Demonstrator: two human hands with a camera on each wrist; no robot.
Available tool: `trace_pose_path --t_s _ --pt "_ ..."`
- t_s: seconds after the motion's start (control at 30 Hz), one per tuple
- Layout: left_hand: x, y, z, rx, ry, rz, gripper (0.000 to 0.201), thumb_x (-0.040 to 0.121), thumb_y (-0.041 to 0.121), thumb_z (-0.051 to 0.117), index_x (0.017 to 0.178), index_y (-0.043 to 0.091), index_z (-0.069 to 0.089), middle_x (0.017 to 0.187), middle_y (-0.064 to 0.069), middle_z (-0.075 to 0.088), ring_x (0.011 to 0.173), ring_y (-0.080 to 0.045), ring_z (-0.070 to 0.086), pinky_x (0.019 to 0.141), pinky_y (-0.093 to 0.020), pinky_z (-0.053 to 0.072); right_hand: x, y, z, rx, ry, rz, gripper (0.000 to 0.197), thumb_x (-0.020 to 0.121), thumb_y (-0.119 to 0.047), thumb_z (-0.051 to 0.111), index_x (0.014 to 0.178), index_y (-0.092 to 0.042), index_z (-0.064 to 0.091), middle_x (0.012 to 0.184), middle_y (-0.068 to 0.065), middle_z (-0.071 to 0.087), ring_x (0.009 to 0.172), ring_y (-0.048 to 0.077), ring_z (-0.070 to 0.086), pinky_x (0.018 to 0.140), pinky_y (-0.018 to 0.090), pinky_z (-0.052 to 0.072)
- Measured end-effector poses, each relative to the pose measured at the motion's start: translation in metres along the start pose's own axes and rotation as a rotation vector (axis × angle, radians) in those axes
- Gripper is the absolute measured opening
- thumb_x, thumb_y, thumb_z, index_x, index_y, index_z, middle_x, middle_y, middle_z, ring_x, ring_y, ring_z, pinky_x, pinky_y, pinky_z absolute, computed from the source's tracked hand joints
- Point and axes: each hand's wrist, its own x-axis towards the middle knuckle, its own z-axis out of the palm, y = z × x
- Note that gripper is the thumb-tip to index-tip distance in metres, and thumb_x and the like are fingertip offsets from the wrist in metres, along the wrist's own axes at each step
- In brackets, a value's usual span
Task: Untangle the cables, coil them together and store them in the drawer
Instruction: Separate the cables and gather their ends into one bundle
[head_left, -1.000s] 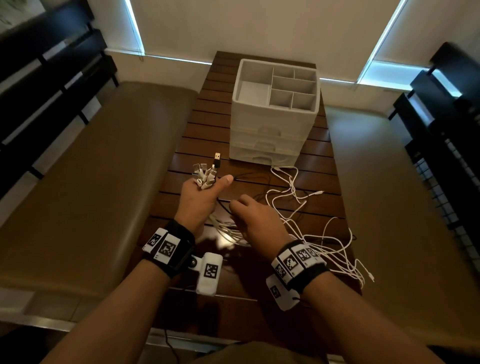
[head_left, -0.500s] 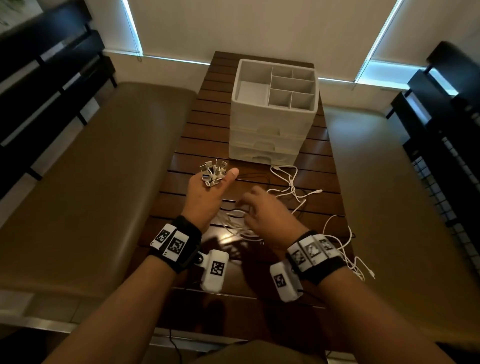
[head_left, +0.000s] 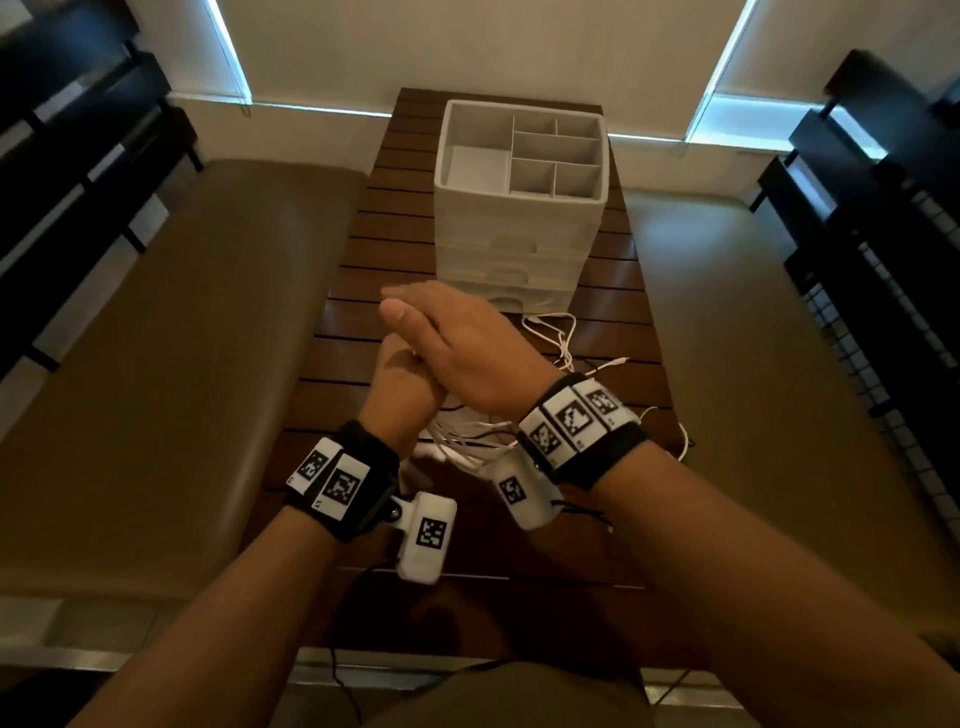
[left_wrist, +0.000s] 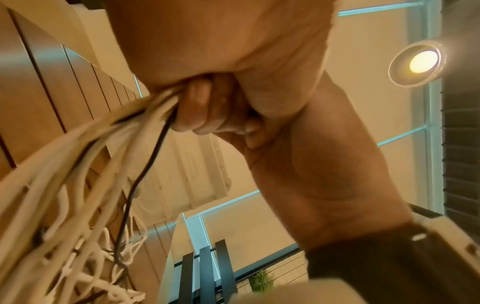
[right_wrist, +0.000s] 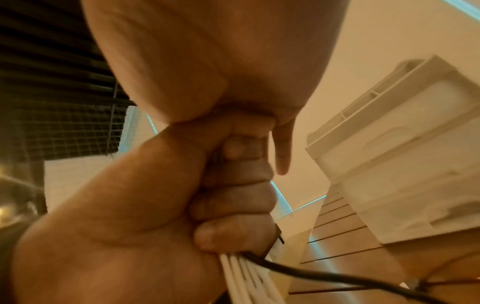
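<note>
My left hand (head_left: 402, 382) is a fist gripping a bundle of white cables and one black cable (head_left: 470, 441). The bundle hangs from the fist down to the table. My right hand (head_left: 457, 338) lies flat across the top of the fist, fingers straight and pointing left, and hides the plug ends. In the left wrist view the curled fingers (left_wrist: 202, 107) clamp the cables (left_wrist: 103, 164). The right wrist view shows the left fist (right_wrist: 182, 205) under my right palm, with the cables (right_wrist: 246, 273) leaving below it. More white cable (head_left: 561, 338) lies loose on the table.
A white drawer unit (head_left: 519, 234) with an open compartment tray on top stands at the far middle of the slatted wooden table (head_left: 363, 291); its drawers are closed. Padded benches run along both sides. Dark railings stand at far left and right.
My right hand left the cables on the table, rose and came down flat over the left fist, covering the plugs that stuck out. The left hand kept its grip.
</note>
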Motion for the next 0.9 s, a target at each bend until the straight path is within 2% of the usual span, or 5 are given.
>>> trace_pose_path --t_s 0.17,0.33,0.53,0.7,0.9 --pt "0.016 0.013 -0.013 -0.306 0.005 -0.028 0.038 0.101 0.027 0.059 0.064 0.025 0.047 0.05 0.01 0.033 0.041 -0.007 0.025 0.04 -0.022 0.025 -0.006 0.017 -0.01 0.405 -0.066 0.146 0.048 0.108 -0.053 0.04 0.145 -0.029 0.056 0.137 -0.003 0.065 0.126 0.009 0.061 0.112 0.037 0.047" --pt "0.017 0.026 -0.029 -0.514 -0.107 -0.052 0.055 0.103 0.023 0.053 0.053 0.027 0.03 0.047 0.008 0.019 0.041 -0.009 0.014 0.039 -0.025 0.012 -0.035 0.031 0.029 0.036 -0.361 0.085 0.035 0.095 -0.059 0.063 0.082 -0.026 0.058 0.073 -0.006 0.067 0.069 0.016 0.068 0.069 0.04 0.056" --pt "0.019 0.02 -0.06 -0.452 -0.039 -0.034 0.053 0.105 0.023 0.051 0.056 0.028 0.031 0.047 0.01 0.02 0.042 -0.01 0.01 0.042 -0.027 0.008 -0.041 0.072 0.025 -0.41 -0.17 0.025 0.022 0.095 -0.049 0.064 0.094 -0.026 0.067 0.076 -0.005 0.064 0.078 0.023 0.065 0.065 0.034 0.047" --pt "0.026 0.006 -0.076 -0.35 -0.008 -0.003 0.049 0.098 0.026 0.059 0.064 0.025 0.023 0.05 0.009 0.02 0.039 -0.008 0.014 0.037 -0.023 0.013 -0.029 0.085 -0.007 -0.297 -0.108 0.15 0.035 0.083 -0.047 0.08 0.069 -0.026 0.055 0.065 -0.008 0.056 0.067 0.018 0.059 0.06 0.033 0.043" --pt "0.023 -0.003 -0.083 -0.247 0.098 0.046 0.047 0.099 0.019 0.062 0.065 0.025 0.031 0.051 0.007 0.024 0.038 -0.01 0.017 0.039 -0.02 0.016 -0.029 0.101 -0.043 -0.276 -0.45 0.296 0.06 0.07 -0.085 0.069 0.079 -0.025 0.072 0.079 0.001 0.069 0.074 0.015 0.063 0.062 0.029 0.038"
